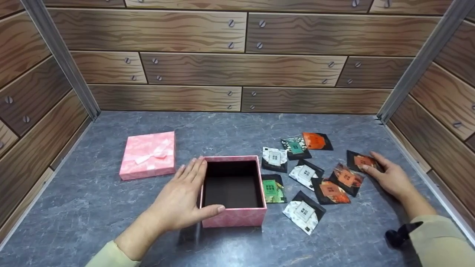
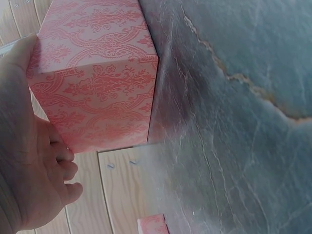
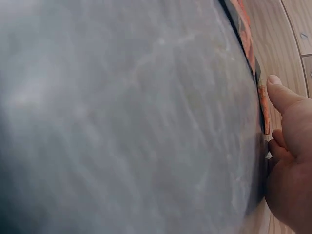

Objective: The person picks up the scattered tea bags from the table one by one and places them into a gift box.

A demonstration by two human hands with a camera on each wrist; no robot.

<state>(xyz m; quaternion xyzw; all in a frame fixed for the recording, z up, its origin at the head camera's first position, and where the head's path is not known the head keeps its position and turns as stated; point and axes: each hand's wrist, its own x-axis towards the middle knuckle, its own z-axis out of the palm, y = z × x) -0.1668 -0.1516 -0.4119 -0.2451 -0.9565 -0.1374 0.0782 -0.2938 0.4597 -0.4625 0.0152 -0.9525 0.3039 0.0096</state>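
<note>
An open pink box (image 1: 233, 218) with a dark inside stands on the table. My left hand (image 1: 182, 202) rests on it, fingers straight along the left rim and thumb across the front rim. In the left wrist view the box's patterned side (image 2: 105, 105) shows beside the hand (image 2: 34, 165). On the far right my right hand (image 1: 395, 180) pinches the near right edge of a black-and-orange sachet (image 1: 362, 161), which lies on the table. In the right wrist view the thumb is over this thin sachet (image 3: 263, 105); its underside is hidden.
Several flat sachets lie right of the box, among them a green one (image 1: 272, 189), a white one (image 1: 304, 212) and an orange one (image 1: 315, 141). A pink lid (image 1: 148, 152) with a bow lies at the left. Wood-patterned walls (image 1: 193, 68) enclose the grey table (image 1: 222, 126).
</note>
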